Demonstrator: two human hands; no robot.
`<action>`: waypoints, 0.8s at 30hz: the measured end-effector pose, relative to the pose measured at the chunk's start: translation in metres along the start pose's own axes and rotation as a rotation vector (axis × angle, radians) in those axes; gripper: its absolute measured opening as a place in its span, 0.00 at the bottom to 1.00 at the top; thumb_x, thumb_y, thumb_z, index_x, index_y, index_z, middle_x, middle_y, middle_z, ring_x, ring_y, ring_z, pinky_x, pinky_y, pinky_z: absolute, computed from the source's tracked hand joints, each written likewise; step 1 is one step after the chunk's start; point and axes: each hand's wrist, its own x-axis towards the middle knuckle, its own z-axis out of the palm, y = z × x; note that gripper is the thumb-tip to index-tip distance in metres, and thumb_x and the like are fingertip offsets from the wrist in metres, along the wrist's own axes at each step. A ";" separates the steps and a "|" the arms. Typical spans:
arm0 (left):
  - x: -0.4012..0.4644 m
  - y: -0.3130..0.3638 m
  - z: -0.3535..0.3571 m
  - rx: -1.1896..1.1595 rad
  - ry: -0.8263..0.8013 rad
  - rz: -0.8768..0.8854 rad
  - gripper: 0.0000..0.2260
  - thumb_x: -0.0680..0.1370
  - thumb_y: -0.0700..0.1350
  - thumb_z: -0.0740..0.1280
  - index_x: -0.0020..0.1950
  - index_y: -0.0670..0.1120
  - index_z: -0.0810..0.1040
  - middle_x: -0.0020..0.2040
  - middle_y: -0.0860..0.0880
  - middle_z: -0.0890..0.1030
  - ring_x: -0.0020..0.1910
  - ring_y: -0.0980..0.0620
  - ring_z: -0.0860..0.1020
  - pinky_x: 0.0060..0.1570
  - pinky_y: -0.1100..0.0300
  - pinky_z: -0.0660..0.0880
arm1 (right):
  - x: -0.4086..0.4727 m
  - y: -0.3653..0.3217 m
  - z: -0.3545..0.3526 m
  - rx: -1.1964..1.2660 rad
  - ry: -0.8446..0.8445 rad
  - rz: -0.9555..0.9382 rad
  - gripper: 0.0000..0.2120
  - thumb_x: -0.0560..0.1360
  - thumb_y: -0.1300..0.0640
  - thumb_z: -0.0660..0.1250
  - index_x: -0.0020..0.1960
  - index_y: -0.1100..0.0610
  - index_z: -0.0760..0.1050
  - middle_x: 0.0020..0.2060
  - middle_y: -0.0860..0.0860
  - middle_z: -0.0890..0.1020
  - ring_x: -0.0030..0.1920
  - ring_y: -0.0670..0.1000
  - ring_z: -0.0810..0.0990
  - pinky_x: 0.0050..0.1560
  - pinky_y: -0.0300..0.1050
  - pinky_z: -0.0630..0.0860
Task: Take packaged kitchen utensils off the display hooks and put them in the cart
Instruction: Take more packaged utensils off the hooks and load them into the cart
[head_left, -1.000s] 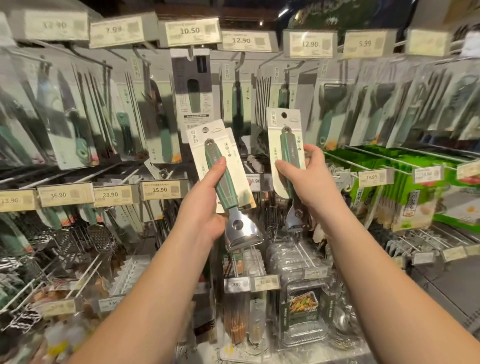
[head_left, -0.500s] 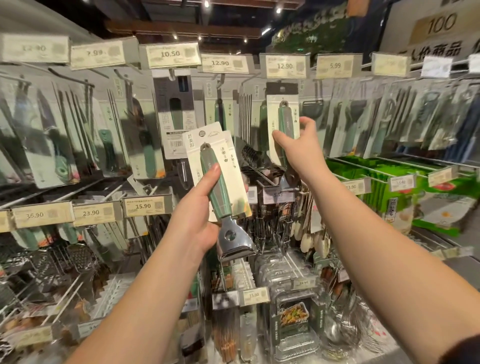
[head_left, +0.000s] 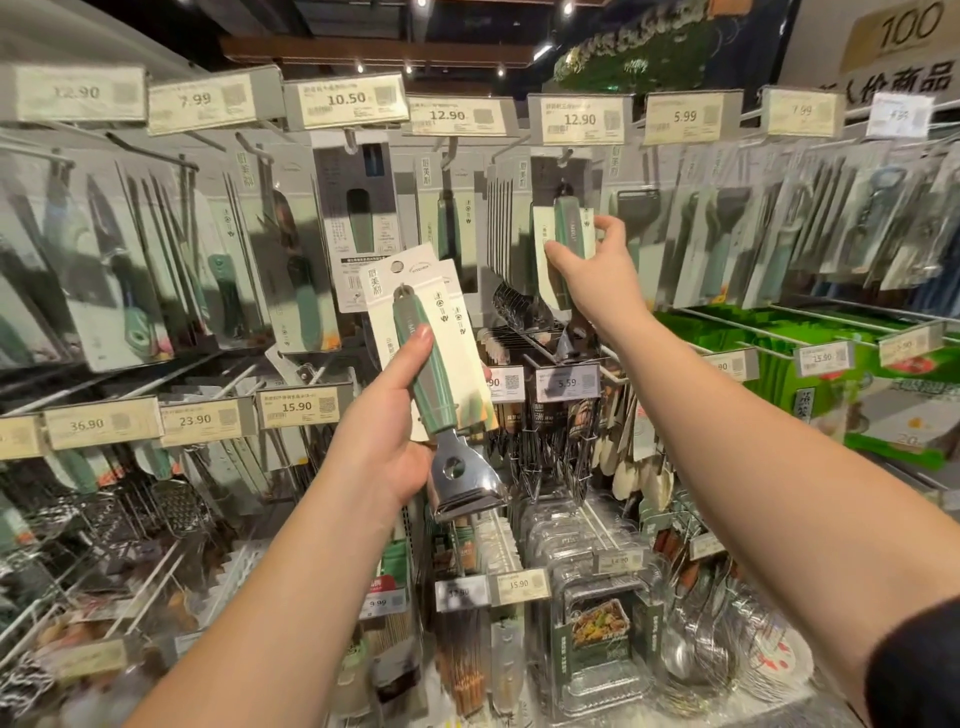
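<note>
My left hand (head_left: 387, 415) grips a carded utensil (head_left: 431, 364) with a green handle and a shiny steel head, held upright in front of the display; a second card shows behind it. My right hand (head_left: 592, 265) is raised to the upper row and pinches another green-handled carded utensil (head_left: 566, 228), whose top sits at a display hook (head_left: 563, 158) under the 12.90 tag. Whether that card hangs on the hook or is off it I cannot tell. No cart is in view.
Rows of packaged utensils (head_left: 358, 213) hang on hooks with price tags (head_left: 345, 98) above. Lower hooks carry graters (head_left: 176, 504) at the left; clear boxed goods (head_left: 597, 623) and ladles sit at the bottom right. Green boxes (head_left: 893, 405) fill the right shelf.
My right hand has lifted its utensil from chest height up to the hook in the top row. My left hand has kept its grip and stayed near the middle.
</note>
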 end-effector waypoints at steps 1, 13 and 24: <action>0.000 0.000 0.000 0.003 0.002 -0.001 0.20 0.72 0.55 0.76 0.59 0.47 0.81 0.54 0.44 0.86 0.50 0.39 0.85 0.48 0.42 0.82 | 0.001 0.001 0.002 -0.013 0.010 -0.002 0.35 0.75 0.42 0.69 0.76 0.51 0.58 0.67 0.52 0.75 0.57 0.52 0.81 0.57 0.55 0.81; -0.007 0.002 0.000 0.016 0.017 -0.007 0.20 0.72 0.55 0.75 0.60 0.47 0.81 0.54 0.44 0.86 0.49 0.39 0.84 0.45 0.42 0.82 | 0.030 0.003 0.029 -0.184 0.096 0.028 0.28 0.78 0.49 0.67 0.73 0.59 0.65 0.67 0.56 0.69 0.57 0.55 0.78 0.57 0.52 0.79; -0.013 0.007 -0.007 0.015 0.036 0.023 0.17 0.73 0.55 0.74 0.57 0.46 0.81 0.51 0.44 0.87 0.49 0.41 0.85 0.51 0.42 0.81 | 0.062 0.009 0.048 -0.229 0.106 0.063 0.24 0.75 0.48 0.70 0.66 0.57 0.69 0.58 0.55 0.78 0.49 0.59 0.82 0.49 0.56 0.83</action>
